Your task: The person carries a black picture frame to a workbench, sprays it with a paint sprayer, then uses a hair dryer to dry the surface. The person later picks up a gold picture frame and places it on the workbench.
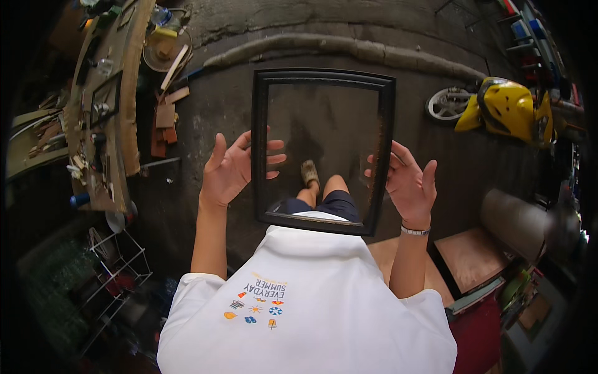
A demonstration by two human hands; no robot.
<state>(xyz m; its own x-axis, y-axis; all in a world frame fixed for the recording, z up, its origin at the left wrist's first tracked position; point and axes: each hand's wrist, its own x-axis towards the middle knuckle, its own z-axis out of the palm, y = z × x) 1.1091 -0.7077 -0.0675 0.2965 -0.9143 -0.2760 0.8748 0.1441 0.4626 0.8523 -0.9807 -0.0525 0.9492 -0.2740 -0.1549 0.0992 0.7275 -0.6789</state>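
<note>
Dark floor [218, 100] lies beneath the frame [324, 76], raised between left hand [229, 171] and right hand [412, 187]; each grip is spread, thumb clear, so uneven finger support could let it tip.

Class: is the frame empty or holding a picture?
Empty of any picture: a shoe shows through the frame. Whether glazed, cannot tell.

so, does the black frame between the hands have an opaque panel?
No, fingers of the left hand and right hand show through the black frame, as does a shoe.
</note>
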